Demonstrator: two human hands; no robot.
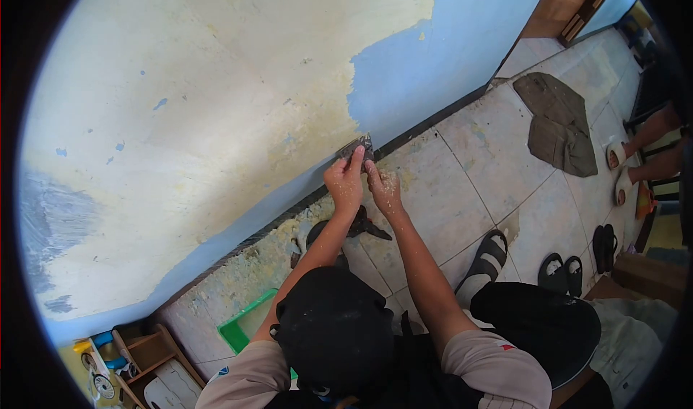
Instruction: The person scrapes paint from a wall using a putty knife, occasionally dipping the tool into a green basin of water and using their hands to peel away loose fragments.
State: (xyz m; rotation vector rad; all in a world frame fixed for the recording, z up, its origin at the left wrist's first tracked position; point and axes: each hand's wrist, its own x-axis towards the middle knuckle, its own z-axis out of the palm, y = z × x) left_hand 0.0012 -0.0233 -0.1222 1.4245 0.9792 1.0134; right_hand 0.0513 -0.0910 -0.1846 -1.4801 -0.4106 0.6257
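My left hand (344, 183) and my right hand (384, 189) are close together low on the wall (216, 106). Both grip a flat, dark metal scraper (359, 145), its blade against the wall near the edge of the blue paint (411, 84). Fingers and thumbs hide part of the tool. Pale crumbs of paint cling to my right hand. To the left of the blade the wall is bared to a cream layer, with a strip of blue left along its bottom.
Paint flakes (242, 270) litter the tiled floor by the wall. A green tray (242, 326) and a wooden shelf unit (155, 358) are at lower left. A brown cloth (556, 124) lies at right, near black slippers (561, 273) and another person's feet (622, 171).
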